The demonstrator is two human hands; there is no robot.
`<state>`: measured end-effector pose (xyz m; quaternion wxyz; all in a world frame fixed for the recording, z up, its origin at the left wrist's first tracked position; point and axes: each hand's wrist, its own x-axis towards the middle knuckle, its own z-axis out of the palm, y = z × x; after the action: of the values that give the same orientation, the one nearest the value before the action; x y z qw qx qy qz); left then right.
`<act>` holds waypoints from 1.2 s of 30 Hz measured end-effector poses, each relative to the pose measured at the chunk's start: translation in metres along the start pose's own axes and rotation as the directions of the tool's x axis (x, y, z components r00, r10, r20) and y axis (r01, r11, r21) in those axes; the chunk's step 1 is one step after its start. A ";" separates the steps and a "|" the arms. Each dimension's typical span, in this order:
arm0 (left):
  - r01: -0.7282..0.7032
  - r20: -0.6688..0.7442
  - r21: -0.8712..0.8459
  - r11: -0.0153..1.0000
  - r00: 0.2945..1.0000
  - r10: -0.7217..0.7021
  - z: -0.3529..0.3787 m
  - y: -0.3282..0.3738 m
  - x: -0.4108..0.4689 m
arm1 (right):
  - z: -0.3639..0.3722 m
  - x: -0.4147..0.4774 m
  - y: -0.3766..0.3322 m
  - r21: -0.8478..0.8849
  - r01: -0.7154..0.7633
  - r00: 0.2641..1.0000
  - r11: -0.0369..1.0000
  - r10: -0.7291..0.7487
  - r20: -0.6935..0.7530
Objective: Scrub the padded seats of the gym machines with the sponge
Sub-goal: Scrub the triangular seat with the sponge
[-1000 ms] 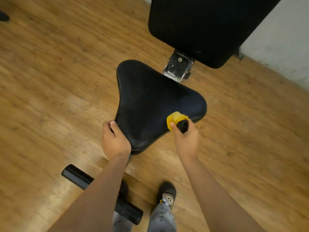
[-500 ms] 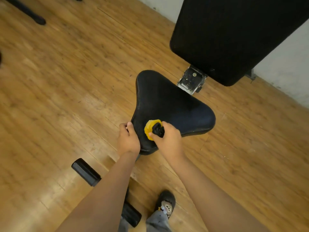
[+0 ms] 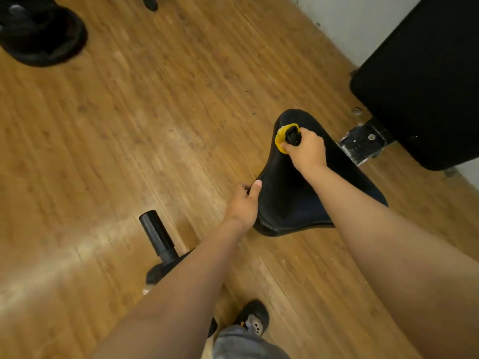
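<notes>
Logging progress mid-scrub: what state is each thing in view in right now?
sponge: gripped, pressed on the seat pad's far corner.
seat pad: held at its left edge, being scrubbed.
right hand: grips the sponge.
left hand: grips the seat pad's edge.
backrest pad: untouched, beyond the seat pad.

Black seat [image 3: 290,203]; yellow-black sponge [image 3: 286,137]; brown wood-grain floor [image 3: 155,112].

I count two hands in my feed, a left hand [image 3: 242,203] and a right hand [image 3: 307,151], with one yellow sponge [image 3: 280,141] and one padded seat [image 3: 287,200]. Beyond those I see one black back pad [image 3: 420,81], one metal bracket [image 3: 363,146], one black bar [image 3: 156,233], one shoe [image 3: 252,318] and one blurred dark shape [image 3: 39,32].
</notes>
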<state>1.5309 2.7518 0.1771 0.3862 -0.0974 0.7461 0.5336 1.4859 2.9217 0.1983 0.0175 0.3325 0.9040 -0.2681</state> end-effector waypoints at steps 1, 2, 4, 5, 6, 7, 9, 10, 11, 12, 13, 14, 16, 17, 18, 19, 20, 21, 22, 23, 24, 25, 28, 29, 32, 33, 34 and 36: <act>0.004 0.011 -0.029 1.000 1.000 -0.004 -0.003 -0.001 -0.002 | 0.002 -0.010 -0.001 -0.011 0.027 0.999 1.000 -0.027 0.028; 0.005 0.015 -0.059 0.998 1.000 -0.005 -0.008 -0.003 -0.006 | 0.003 -0.024 -0.002 -0.015 0.050 0.997 0.999 -0.049 0.061; 0.019 0.013 -0.073 0.997 1.000 -0.018 -0.022 -0.009 -0.019 | 0.002 -0.052 -0.004 0.021 0.058 0.991 0.998 -0.060 0.122; 0.032 0.010 -0.071 0.997 0.999 -0.032 -0.032 -0.012 -0.028 | -0.001 -0.064 -0.005 0.048 0.038 0.986 0.998 -0.046 0.161; 0.047 0.002 -0.076 0.996 0.999 -0.047 -0.044 -0.015 -0.038 | -0.006 -0.075 -0.009 0.069 0.012 0.978 0.998 -0.026 0.208; 0.062 -0.008 -0.085 0.994 0.998 -0.063 -0.059 -0.017 -0.050 | -0.011 -0.087 -0.014 0.078 -0.009 0.966 0.997 -0.011 0.257; 0.058 -0.035 -0.104 0.993 0.997 -0.062 -0.099 -0.021 -0.079 | -0.022 -0.114 -0.033 0.083 -0.016 0.945 0.996 -0.012 0.325; 0.033 -0.059 -0.098 0.995 0.998 -0.038 -0.121 -0.022 -0.095 | -0.025 -0.129 -0.045 0.097 -0.011 0.942 0.995 -0.022 0.335; 0.006 -0.085 -0.072 0.997 0.996 -0.012 -0.146 -0.024 -0.113 | -0.029 -0.145 -0.059 0.116 -0.007 0.942 0.993 -0.032 0.333; -0.019 -0.119 -0.048 0.999 0.993 0.014 -0.171 -0.026 -0.130 | -0.030 -0.162 -0.075 0.132 -0.005 0.942 0.991 -0.040 0.333; -0.041 -0.158 -0.033 0.999 0.987 0.036 -0.198 -0.029 -0.147 | -0.032 -0.179 -0.093 0.142 0.007 0.940 0.990 -0.055 0.337; -0.055 -0.191 -0.031 0.998 0.980 0.048 -0.224 -0.033 -0.166 | -0.031 -0.196 -0.113 0.144 0.021 0.938 0.989 -0.070 0.340; -0.061 -0.260 -0.034 0.998 0.964 0.050 -0.276 -0.046 -0.203 | -0.023 -0.228 -0.153 0.127 0.048 0.935 0.991 -0.089 0.343; -0.061 -0.299 -0.043 0.997 0.953 0.045 -0.301 -0.055 -0.224 | -0.018 -0.247 -0.175 0.126 0.064 0.930 0.990 -0.105 0.352; -0.066 -0.339 -0.046 0.997 0.939 0.047 -0.328 -0.065 -0.242 | -0.011 -0.264 -0.197 0.140 0.083 0.922 0.987 -0.129 0.364; -0.072 -0.372 -0.050 0.996 0.927 0.048 -0.354 -0.075 -0.260 | -0.003 -0.281 -0.220 0.159 0.097 0.913 0.983 -0.151 0.378; -0.066 -0.394 -0.049 0.997 0.918 0.041 -0.379 -0.085 -0.278 | 0.007 -0.297 -0.242 0.175 0.104 0.903 0.979 -0.166 0.396; -0.060 -0.420 -0.044 0.997 0.907 0.036 -0.404 -0.096 -0.296 | 0.017 -0.313 -0.266 0.189 0.110 0.890 0.976 -0.181 0.418; -0.048 -0.448 -0.027 0.998 0.894 0.031 -0.426 -0.105 -0.312 | 0.029 -0.328 -0.287 0.203 0.111 0.872 0.973 -0.193 0.449; -0.033 -0.478 -0.006 0.999 0.878 0.027 -0.447 -0.114 -0.328 | 0.042 -0.342 -0.310 0.216 0.115 0.849 0.970 -0.209 0.486; -0.019 -0.509 0.011 1.000 0.861 0.022 -0.466 -0.122 -0.342 | 0.056 -0.354 -0.331 0.224 0.136 0.818 0.965 -0.236 0.524; -0.008 -0.540 0.019 1.000 0.842 0.017 -0.484 -0.130 -0.355 | 0.069 -0.367 -0.354 0.234 0.176 0.780 0.956 -0.281 0.559; 0.032 -0.610 0.029 0.999 0.793 -0.008 -0.519 -0.150 -0.384 | 0.100 -0.399 -0.412 0.236 0.320 0.661 0.918 -0.394 0.638; 0.033 -0.630 0.030 0.999 0.777 -0.007 -0.526 -0.154 -0.392 | 0.106 -0.408 -0.430 0.237 0.362 0.628 0.901 -0.424 0.652; 0.003 -0.691 0.016 1.000 0.723 0.009 -0.534 -0.162 -0.411 | 0.120 -0.422 -0.470 0.239 0.447 0.565 0.862 -0.479 0.672; -0.005 -0.713 -0.002 1.000 0.702 0.002 -0.535 -0.165 -0.419 | 0.126 -0.425 -0.482 0.235 0.477 0.544 0.847 -0.494 0.678; -0.009 -0.737 -0.026 1.000 0.676 -0.013 -0.535 -0.169 -0.427 | 0.133 -0.427 -0.495 0.225 0.508 0.520 0.832 -0.504 0.690; -0.005 -0.774 -0.070 0.998 0.631 -0.051 -0.534 -0.177 -0.444 | 0.147 -0.425 -0.518 0.207 0.559 0.481 0.803 -0.518 0.707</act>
<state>1.6813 2.0952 0.4221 0.0319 -0.3391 0.8203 0.4594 1.4789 2.2682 0.4064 0.3026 -0.1052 0.8817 -0.3464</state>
